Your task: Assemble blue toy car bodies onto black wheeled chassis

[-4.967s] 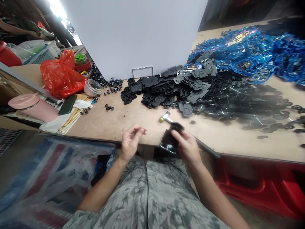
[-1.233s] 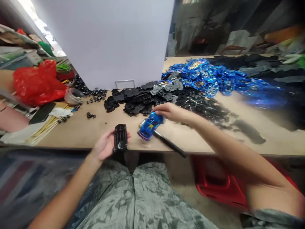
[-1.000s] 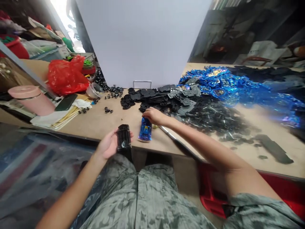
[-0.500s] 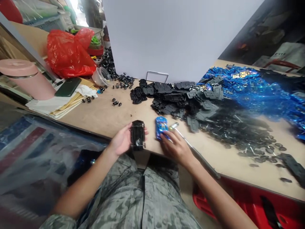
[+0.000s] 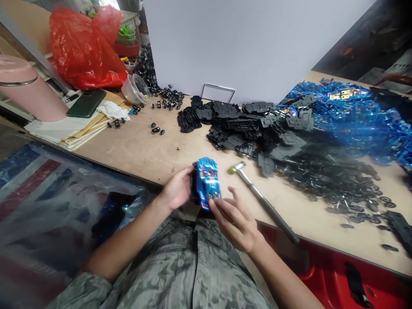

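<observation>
In the head view my left hand grips a black toy car chassis, mostly hidden behind a shiny blue toy car body. My right hand holds that blue body by its near end, fingertips at its lower right corner. The two parts overlap just over the table's front edge; whether they are joined I cannot tell. To the right of them lies a hammer with a yellowish face, its handle reaching the table edge. Behind is a heap of black chassis plates.
Black wheels and axles lie heaped at right, below a pile of blue car bodies. A few wheel sets sit left of centre. At left are a pink tumbler, a phone, papers and a red bag.
My right hand has lifted the blue car body off the table and brought it left, over the chassis in my left hand. The view has shifted slightly.
</observation>
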Tool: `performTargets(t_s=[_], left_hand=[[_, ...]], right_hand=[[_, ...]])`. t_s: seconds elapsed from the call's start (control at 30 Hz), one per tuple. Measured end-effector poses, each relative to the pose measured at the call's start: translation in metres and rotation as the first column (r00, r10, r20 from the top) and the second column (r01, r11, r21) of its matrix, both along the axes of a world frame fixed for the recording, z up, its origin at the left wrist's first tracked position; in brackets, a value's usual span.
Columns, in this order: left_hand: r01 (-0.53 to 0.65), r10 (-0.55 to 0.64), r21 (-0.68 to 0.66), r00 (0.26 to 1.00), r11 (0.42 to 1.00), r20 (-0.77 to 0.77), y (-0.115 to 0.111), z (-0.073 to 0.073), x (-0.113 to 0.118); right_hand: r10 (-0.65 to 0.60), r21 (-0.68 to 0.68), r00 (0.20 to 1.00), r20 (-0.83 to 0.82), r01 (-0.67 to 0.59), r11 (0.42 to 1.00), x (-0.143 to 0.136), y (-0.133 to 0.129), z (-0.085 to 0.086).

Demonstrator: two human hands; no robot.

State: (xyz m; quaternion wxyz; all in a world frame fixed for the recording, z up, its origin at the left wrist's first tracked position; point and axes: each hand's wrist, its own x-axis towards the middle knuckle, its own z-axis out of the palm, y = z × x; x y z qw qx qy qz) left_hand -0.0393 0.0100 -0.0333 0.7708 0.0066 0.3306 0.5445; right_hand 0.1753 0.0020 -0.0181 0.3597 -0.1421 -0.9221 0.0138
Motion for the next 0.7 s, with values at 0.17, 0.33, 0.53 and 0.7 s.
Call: performTargets(t_s=[0.17, 0.33, 0.53, 0.7], left_hand=[[0.058, -0.060, 0.042, 0.997, 0.997, 0.048, 0.000, 0.003, 0.003], [0.038, -0.040, 0.053, 0.998, 0.998, 0.039, 0.000, 0.007, 0.003], [0.020, -0.022, 0.045, 0.999, 0.999, 0.027, 0.000, 0.009, 0.004], [0.001, -0.003, 0.054, 1.000, 0.999, 0.030, -0.002, 0.010, 0.003]], right_hand=[[0.028, 0.033, 0.999, 0.018, -0.028, 0.999, -0.007, 0.001, -0.006], [0.032, 0.044, 0.999, 0.036, -0.034, 0.998, -0.010, 0.001, -0.009], [0.032, 0.014, 0.999, 0.036, -0.032, 0.999, -0.011, 0.002, -0.015], [-0.002, -0.039, 0.998, -0.061, 0.000, 0.999, -0.013, 0.002, -0.019]])
